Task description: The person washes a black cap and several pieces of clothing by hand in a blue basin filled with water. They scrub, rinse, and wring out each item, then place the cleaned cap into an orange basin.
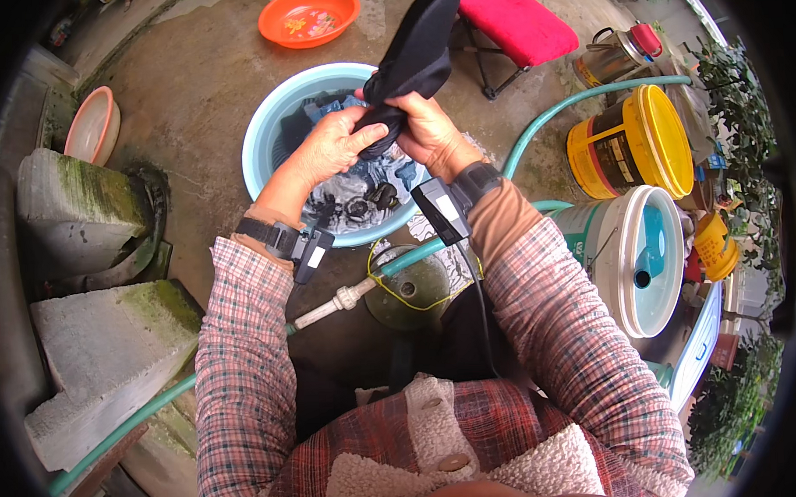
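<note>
Both of my hands grip a piece of black cloth [412, 47], which bunches tightly between them and flares out above. My left hand [332, 140] closes around its lower part from the left, thumb on top. From the right, my right hand [426, 126] holds the same cloth, its thumb near the middle of the bunch. Below the hands stands a light blue plastic basin [258, 155] on the concrete ground. Dark and bluish wet fabric [369, 177] lies in water inside it, partly hidden by my hands and forearms.
A green hose [557, 108] with a white pipe fitting [341, 302] crosses near a round drain cover [400, 304]. Buckets, yellow [621, 145] and white [629, 267], stand at right. Concrete blocks [112, 344] lie left. An orange basin [309, 18] and a red-topped folding stool [515, 21] are beyond.
</note>
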`<action>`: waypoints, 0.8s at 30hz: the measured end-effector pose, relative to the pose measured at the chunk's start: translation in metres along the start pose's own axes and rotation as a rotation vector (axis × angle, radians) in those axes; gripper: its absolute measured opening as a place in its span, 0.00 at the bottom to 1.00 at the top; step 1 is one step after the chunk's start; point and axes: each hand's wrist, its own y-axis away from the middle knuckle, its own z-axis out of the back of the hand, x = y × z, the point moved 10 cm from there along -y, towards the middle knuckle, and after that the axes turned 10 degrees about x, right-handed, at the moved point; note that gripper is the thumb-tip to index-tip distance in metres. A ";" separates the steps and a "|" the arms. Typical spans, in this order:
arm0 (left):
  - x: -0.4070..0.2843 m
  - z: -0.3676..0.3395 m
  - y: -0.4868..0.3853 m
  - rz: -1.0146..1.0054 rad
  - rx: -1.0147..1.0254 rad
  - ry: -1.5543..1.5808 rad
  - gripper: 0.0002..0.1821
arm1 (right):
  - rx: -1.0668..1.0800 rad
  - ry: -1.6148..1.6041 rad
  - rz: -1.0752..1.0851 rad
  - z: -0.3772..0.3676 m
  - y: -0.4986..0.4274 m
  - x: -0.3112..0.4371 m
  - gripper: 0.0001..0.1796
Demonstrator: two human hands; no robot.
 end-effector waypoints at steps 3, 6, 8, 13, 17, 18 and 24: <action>-0.026 0.019 0.011 -0.113 -0.365 -0.552 0.39 | -0.254 -0.034 0.193 0.024 0.004 0.018 0.13; -0.055 -0.021 0.025 -0.402 -0.533 -1.143 0.46 | -0.479 -0.080 0.233 0.038 0.014 0.017 0.12; -0.045 -0.030 0.017 -0.288 -0.610 -1.234 0.47 | -0.575 -0.121 0.222 0.037 0.017 0.008 0.12; -0.039 0.001 0.015 -0.084 -0.819 -1.168 0.20 | -0.456 -0.183 0.217 -0.003 0.017 -0.012 0.13; 0.019 0.040 0.003 0.453 -0.629 -0.698 0.21 | -0.412 0.097 0.147 -0.022 0.017 -0.010 0.19; 0.016 0.036 -0.001 0.338 -0.592 -0.621 0.20 | -0.365 0.136 0.145 -0.026 0.017 -0.008 0.19; 0.027 -0.002 0.004 -0.019 -0.125 0.095 0.12 | 0.011 0.337 -0.125 -0.041 0.012 -0.017 0.19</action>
